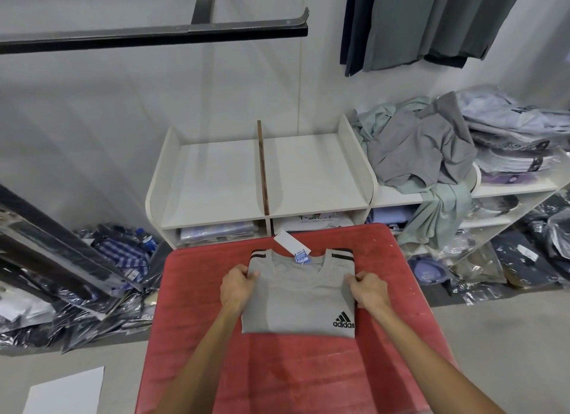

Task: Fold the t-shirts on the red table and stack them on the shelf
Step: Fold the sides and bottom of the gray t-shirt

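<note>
A clothing shop's stockroom or back area: a white shelf unit (pixel 262 179) against the wall holds folded, bagged shirts in its lower compartments. To its right, loose grey and green T-shirts (pixel 416 148) lie heaped beside stacked packaged garments (pixel 512 136). More plastic-wrapped clothing (pixel 117 259) litters the floor to its left, and dark garments (pixel 431 21) hang above.
</note>
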